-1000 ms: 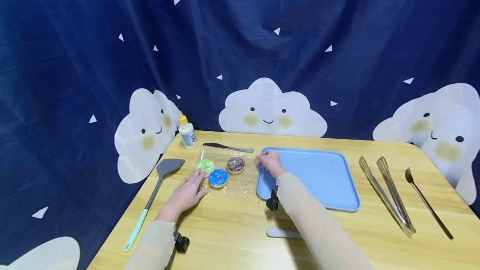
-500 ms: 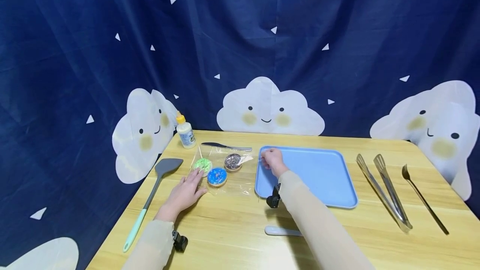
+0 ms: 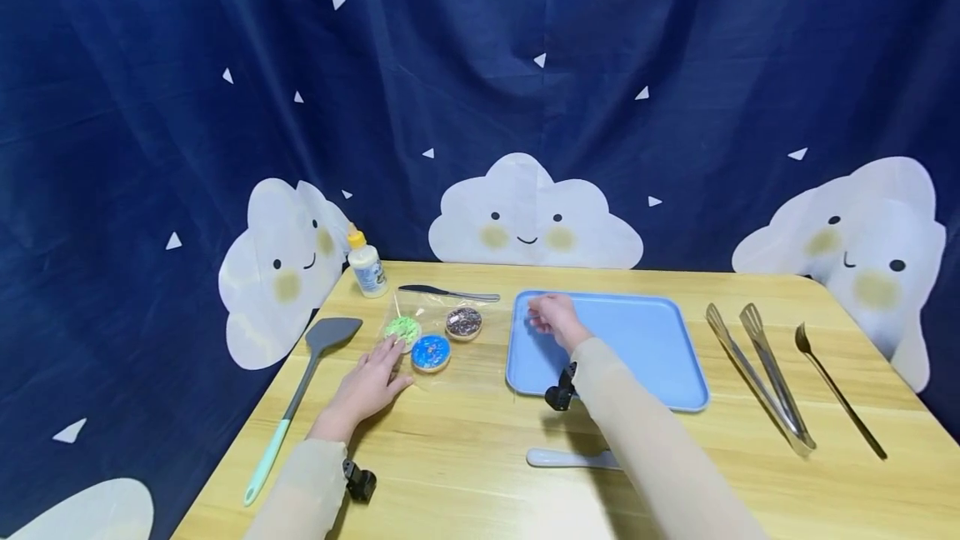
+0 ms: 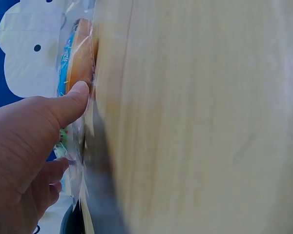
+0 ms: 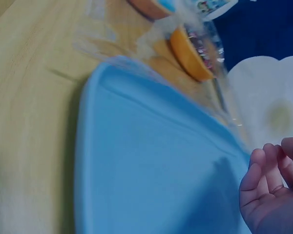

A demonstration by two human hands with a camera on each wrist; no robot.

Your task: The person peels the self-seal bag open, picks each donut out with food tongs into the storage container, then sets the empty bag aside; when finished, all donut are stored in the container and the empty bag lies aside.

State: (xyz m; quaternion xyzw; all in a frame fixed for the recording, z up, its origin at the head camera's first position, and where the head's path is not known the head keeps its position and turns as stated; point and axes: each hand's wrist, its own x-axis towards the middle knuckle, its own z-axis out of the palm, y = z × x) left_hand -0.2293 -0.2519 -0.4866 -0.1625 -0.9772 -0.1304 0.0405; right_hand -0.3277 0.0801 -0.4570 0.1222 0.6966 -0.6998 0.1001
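Observation:
Three doughnuts lie in a clear plastic bag [image 3: 480,365] left of a blue tray [image 3: 622,348]: one green-iced [image 3: 403,328], one blue-iced [image 3: 431,353] and one dark-iced with sprinkles [image 3: 463,322]. My left hand [image 3: 371,386] rests at the bag's near left, fingertips on the green-iced doughnut. In the left wrist view its thumb [image 4: 71,102] lies against the bag beside the blue-iced doughnut [image 4: 80,58]. My right hand [image 3: 557,319] is over the tray's far left corner. The right wrist view shows its fingers [image 5: 271,168] loosely curled, with nothing between them.
A grey spatula with a mint handle [image 3: 300,394] lies at the left. Behind the bag are a glue bottle [image 3: 367,267] and a table knife [image 3: 450,293]. Metal tongs [image 3: 761,377] and a fork [image 3: 836,386] lie right; a pale handle [image 3: 570,458] shows in front.
My right hand has moved off the bag's right edge, rightward over the tray. My left hand stays at the green-iced doughnut. The head view has turned slightly to the right.

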